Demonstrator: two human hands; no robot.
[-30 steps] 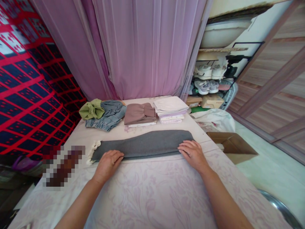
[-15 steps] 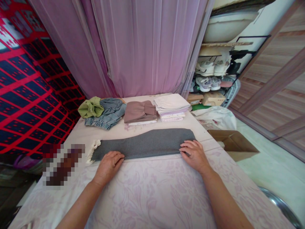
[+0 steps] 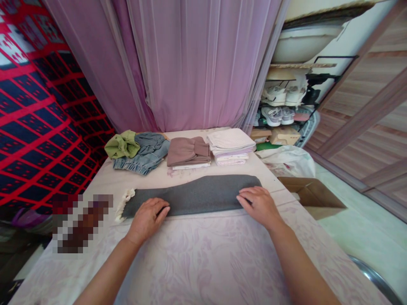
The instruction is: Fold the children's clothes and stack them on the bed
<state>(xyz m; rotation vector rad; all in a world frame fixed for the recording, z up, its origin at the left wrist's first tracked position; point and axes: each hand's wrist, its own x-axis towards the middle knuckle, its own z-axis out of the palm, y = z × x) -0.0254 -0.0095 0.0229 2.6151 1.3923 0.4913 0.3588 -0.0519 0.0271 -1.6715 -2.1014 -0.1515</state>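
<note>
Cloth (image 3: pixel 203 192), grey and folded kinda long, lies flat across the bench (image 3: pixel 197 262), its right end near the right edge. Left hand (image 3: pixel 149 216) and right hand (image 3: pixel 257 204) are both open, fingers loosely bent on it. Denim (image 3: pixel 143 156), brown garment (image 3: pixel 187 151) and white stack (image 3: pixel 231 146) line the far edge.

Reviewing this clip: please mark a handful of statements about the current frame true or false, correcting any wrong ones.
1. Left hand and right hand both touch the grey garment. True.
2. The grey garment's cream ruffled trim is at its right end. False: it is at the left end.
3. The folded brown garment lies between the denim garment and the pale folded stack. True.
4. The green garment tops the pale stack. False: it lies against the denim.
5. The open cardboard box is on the floor. True.
</note>
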